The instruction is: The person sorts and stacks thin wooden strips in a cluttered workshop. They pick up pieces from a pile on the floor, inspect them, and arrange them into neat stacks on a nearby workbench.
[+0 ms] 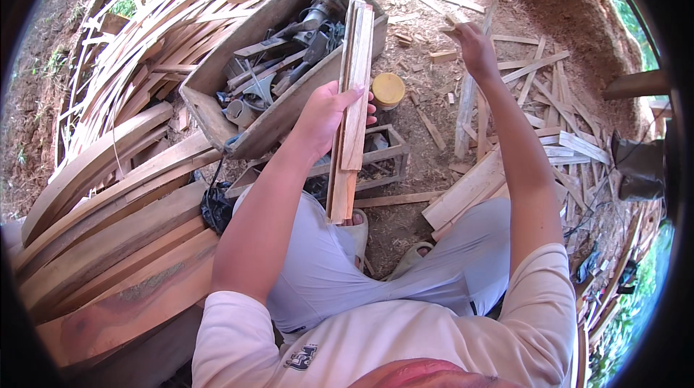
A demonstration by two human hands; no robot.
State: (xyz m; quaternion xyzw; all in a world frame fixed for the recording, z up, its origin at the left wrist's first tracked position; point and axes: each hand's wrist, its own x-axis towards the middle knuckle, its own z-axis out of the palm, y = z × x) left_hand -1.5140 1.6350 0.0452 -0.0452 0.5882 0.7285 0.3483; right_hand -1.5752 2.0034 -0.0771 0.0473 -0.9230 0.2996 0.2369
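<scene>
My left hand (329, 117) is wrapped round several narrow wooden strips (354, 84), held together lengthwise and upright in front of my knees. Their upper ends reach over the right side of a wooden toolbox (210, 124). Stretched far forward on the right, my right hand (477, 52) has its fingers closed on a short piece of wood (455, 20), partly hidden by the fingers. Below that hand, a long board (465, 117) and scattered wooden offcuts (546, 73) lie on the ground.
Power tools (311, 33) fill the toolbox. A yellow-lidded tub (388, 89) stands beside it, near a smaller open wooden crate (394, 156). Curved timbers (123, 236) are stacked on my left; planks (470, 189) lie by my right knee. Shavings cover the ground (405, 131).
</scene>
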